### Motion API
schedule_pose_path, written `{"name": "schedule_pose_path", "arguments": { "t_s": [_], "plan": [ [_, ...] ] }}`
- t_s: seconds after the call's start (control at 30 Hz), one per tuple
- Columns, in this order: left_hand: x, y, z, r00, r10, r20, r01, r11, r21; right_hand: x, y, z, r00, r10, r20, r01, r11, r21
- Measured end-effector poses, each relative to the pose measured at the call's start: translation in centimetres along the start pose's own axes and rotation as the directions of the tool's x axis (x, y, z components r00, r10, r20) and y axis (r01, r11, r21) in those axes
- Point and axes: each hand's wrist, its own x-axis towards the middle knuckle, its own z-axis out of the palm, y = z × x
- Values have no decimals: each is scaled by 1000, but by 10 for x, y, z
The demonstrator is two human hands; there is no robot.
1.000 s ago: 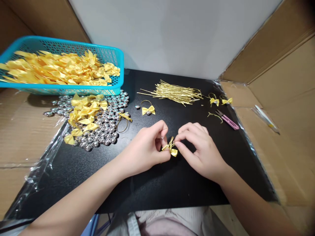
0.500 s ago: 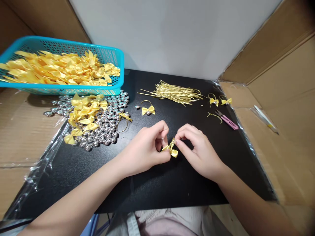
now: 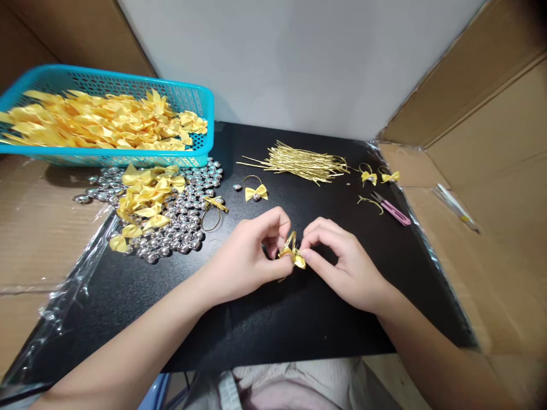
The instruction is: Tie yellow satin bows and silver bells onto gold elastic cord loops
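My left hand [image 3: 250, 256] and my right hand [image 3: 342, 259] meet over the middle of the black mat [image 3: 265, 319]. Together they pinch a small yellow bow [image 3: 298, 259] with a gold wire loop [image 3: 290, 242] curling above it. Both hands have their fingers curled closed round it. Behind my left hand lie a finished bow with a silver bead [image 3: 256, 193] and a gold loop with a bow [image 3: 213, 212].
A turquoise basket [image 3: 188, 94] heaped with yellow bows stands at the back left. In front of it lies a pile of silver beads [image 3: 188, 222] topped with loose bows [image 3: 147, 196]. Gold wire ties [image 3: 303, 162], two small finished bows [image 3: 378, 177] and pink snips [image 3: 393, 209] lie at the back right. Cardboard walls stand on both sides.
The gold wire, which stuck up straight between my fingertips, now bends into a loop over the bow. My hands have shifted slightly up the mat.
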Motion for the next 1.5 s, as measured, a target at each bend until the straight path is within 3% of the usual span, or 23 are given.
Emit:
{"name": "schedule_pose_path", "arguments": {
  "t_s": [0.33, 0.5, 0.8, 1.03, 1.27, 1.5],
  "plan": [
    [1, 3, -1, 1000, -3, -24, 4, 1000, 20, 0, 2, 2, 995, -67, -69, 68, 998, 13],
    [0, 2, 1, 994, 64, -88, -64, 998, 1, -2, 0, 4, 982, -105, -155, 108, 994, 12],
    [1, 1, 3, 972, 199, -128, -192, 979, 65, -2, 0, 5, 966, -196, -167, 186, 980, -74],
    [0, -4, 1, 945, 296, -138, -290, 955, 66, -2, -3, 5, 971, -148, -189, 163, 985, 64],
    [3, -3, 3, 963, 238, -128, -238, 971, 11, -2, -1, 2, 982, -84, -171, 120, 969, 215],
    [3, -3, 3, 963, 242, -121, -235, 969, 70, 2, 3, 6, 972, 154, -178, -67, 906, 417]
  ]
}}
